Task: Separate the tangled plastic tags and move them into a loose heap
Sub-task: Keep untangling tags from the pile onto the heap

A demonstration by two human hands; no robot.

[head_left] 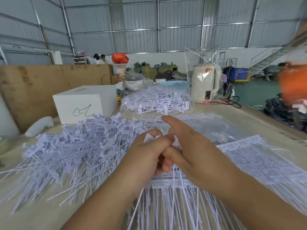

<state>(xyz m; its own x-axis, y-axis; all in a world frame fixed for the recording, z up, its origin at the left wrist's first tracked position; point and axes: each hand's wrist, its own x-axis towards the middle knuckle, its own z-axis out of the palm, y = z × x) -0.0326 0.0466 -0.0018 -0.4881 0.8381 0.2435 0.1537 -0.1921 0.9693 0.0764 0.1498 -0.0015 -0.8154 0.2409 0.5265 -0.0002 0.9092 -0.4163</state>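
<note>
blurred orange shape (293, 83), forearms cropped

**Around the desk: boxes, appliances and a warehouse floor**

A white box (84, 106) with a black scribble on its front stands at the back left of the desk (259, 123), before a plywood board (41, 83). Right of it sit a lidded white pot (133, 82), a blue perforated basket (174, 84) and a cream kettle (205, 83) wrapped in clear plastic. Farther off are an orange bag (119, 58), a blue cart (242, 74) and a metal staircase (272, 55).
</note>
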